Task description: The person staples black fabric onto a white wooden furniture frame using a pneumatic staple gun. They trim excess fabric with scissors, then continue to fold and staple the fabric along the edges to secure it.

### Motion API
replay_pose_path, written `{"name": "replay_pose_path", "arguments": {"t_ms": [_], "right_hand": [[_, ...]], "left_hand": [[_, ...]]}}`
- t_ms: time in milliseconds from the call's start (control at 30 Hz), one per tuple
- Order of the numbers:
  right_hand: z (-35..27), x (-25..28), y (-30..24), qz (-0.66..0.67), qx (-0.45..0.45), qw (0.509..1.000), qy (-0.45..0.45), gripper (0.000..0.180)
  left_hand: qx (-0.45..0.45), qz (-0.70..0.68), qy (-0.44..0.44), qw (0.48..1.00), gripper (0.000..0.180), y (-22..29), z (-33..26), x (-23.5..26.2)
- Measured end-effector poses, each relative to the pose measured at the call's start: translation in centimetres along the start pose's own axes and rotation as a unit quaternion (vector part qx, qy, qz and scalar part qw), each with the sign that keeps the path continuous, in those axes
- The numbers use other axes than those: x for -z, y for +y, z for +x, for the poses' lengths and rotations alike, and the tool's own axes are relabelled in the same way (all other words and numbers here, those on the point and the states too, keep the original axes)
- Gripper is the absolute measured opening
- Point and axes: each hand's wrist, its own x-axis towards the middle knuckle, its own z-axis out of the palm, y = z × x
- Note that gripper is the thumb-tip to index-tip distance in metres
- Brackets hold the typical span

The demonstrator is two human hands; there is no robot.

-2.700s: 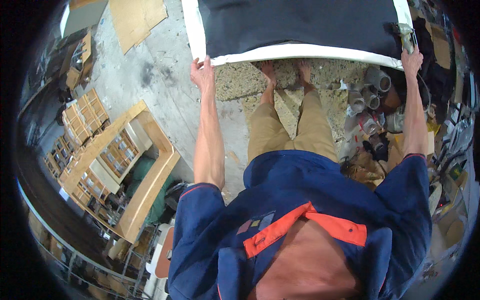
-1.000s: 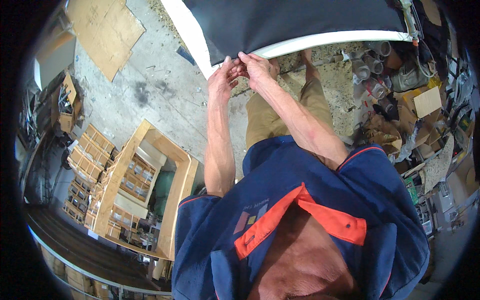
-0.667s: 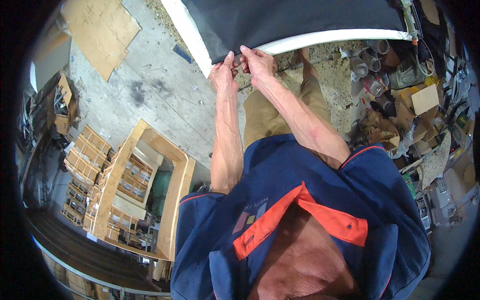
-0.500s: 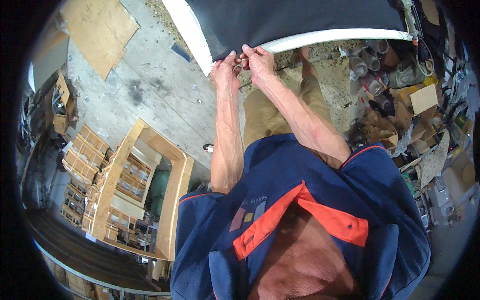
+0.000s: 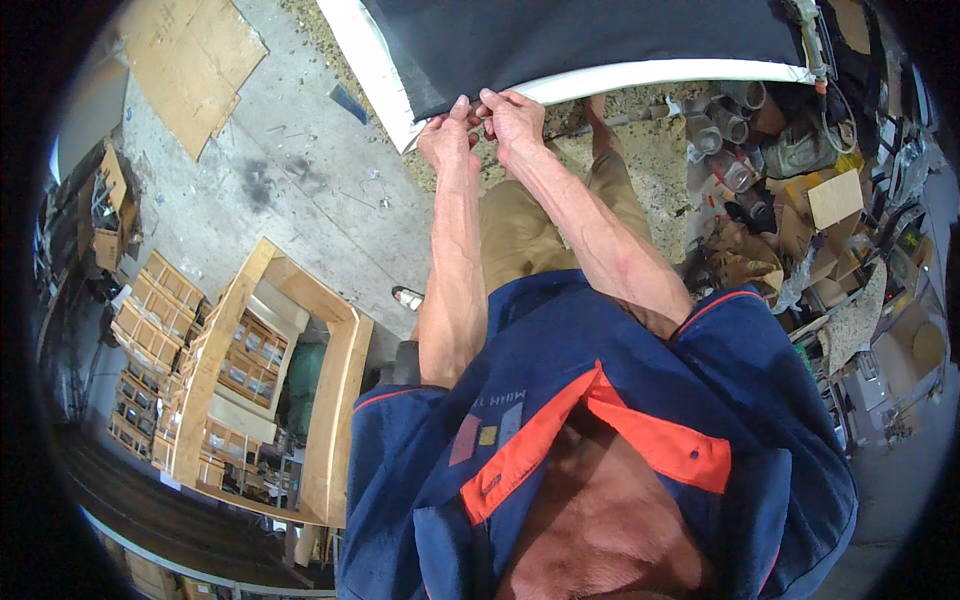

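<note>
Across the top of the view lies a wide sheet of black fabric (image 5: 590, 45) on a flat piece with a white border (image 5: 680, 72). My left hand (image 5: 448, 140) and my right hand (image 5: 514, 124) meet at its near edge, close to the near left corner. The fingers of both hands are bent and pinched at the fabric's edge, thumbs uppermost. The fingertips nearly touch each other. What exactly lies between them is hidden by the fingers.
A wooden frame (image 5: 340, 430) stands at lower left beside stacked wooden crates (image 5: 155, 310). Flat cardboard (image 5: 195, 70) lies on the concrete floor. On the right is a pile of clutter with plastic cups (image 5: 728, 122) and boxes (image 5: 836, 200). A sandalled foot (image 5: 408, 298) shows near my left forearm.
The whole view has shifted slightly. Both hands remain at the same stretch of fabric edge, with only small finger movement. More of the sandalled foot shows beside my left forearm.
</note>
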Motion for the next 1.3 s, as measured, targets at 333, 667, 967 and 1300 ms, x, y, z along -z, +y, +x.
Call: {"name": "replay_pose_path", "arguments": {"t_ms": [333, 667, 967, 1300], "right_hand": [[0.2, 0.6, -2.2, 0.031, 0.008, 0.999, 0.044, 0.026], [0.9, 2.0, -4.7, 0.032, 0.079, 0.995, 0.055, 0.03], [0.1, 1.5, -5.3, 0.086, 0.015, 0.995, 0.055, 0.023], [0.8, 2.7, -3.2, 0.047, 0.024, 0.996, 0.071, 0.019]], "left_hand": [[-0.014, 0.042, 0.004, 0.999, 0.019, -0.9, 1.4, -0.6], [0.005, 0.016, -0.073, 0.997, 0.021, 0.4, 0.0, -1.6], [0.001, -0.032, -0.052, 0.998, 0.017, 0.3, -0.4, -2.1], [0.03, -0.006, 0.005, 1.0, 0.021, -1.0, -1.1, -2.6]]}}
